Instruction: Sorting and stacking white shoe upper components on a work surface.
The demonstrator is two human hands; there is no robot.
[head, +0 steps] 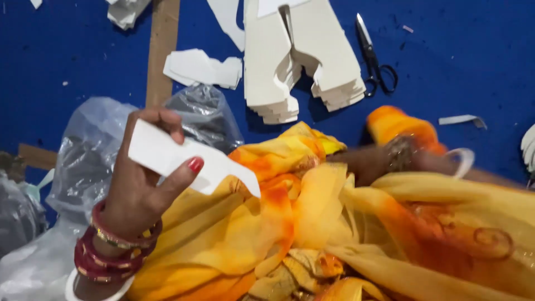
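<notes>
The left hand (142,184) is raised at the near left, thumb and fingers pinched on a white card cutout (189,159), a flat piece with a notched outline that slants down to the right over the yellow-orange cloth (312,223); red and gold bangles (108,253) ring the wrist. The right hand (440,161) reaches out to the right past the cloth, mostly hidden by an orange sleeve and blurred, so I cannot tell whether its fingers are clenched or released; a white curved piece sits at its tip. Far in the middle, a stack of white card cutouts (304,61) of the same notched shape lies on the blue surface (462,61), its edges fanned. Black-handled scissors (374,58) lie just right of the stack, blades pointing away. A loose white cutout (200,68) rests left of the stack, beside a brown strip (161,50) running near to far. Clear, crumpled plastic bags (83,161) lie at the left behind the raised hand; what they hold cannot be made out. A small white scrap (461,119) lies far right
</notes>
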